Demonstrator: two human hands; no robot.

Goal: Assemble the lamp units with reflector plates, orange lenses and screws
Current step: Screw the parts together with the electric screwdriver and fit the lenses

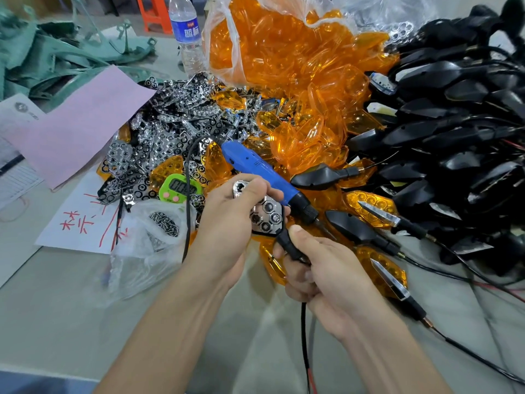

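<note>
Two hands hold one lamp unit (277, 233) above the bench (85, 322): left hand (230, 223) pinches the reflector plate (268, 216) seated in it, right hand (332, 280) grips its stem (288, 245). Lenses (298, 137) lie heaped behind.

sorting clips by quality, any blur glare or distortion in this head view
Head view: the wide-angle lens curves the table towards the frame edges; the lamp unit gripped by the left hand is sharp; the screw bag smears at its lower edge; glints on the chrome plates; light is soft and even.
</note>
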